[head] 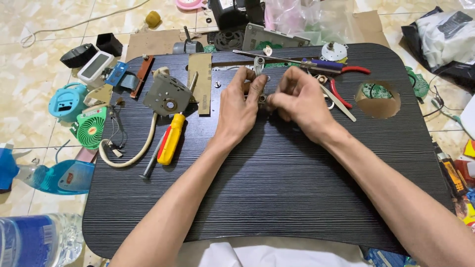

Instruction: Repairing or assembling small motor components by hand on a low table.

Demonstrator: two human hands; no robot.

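Observation:
Both of my hands meet over the far middle of a black lap table [277,188]. My left hand [240,105] and my right hand [299,101] pinch a small metal part [262,99] between their fingertips; most of it is hidden by the fingers. A small metal bracket [259,64] lies just beyond my left fingers. A yellow and red screwdriver [170,139] lies to the left of my left hand, beside a grey metal motor block [167,94] with a cream cable [129,157].
Red-handled pliers [340,91] and a long screwdriver with a purple handle [297,62] lie by my right hand. A round cup hole [378,99] opens at the table's right. Green fan [90,127], blue spray bottle [54,177], water bottle [34,240] and loose parts crowd the floor.

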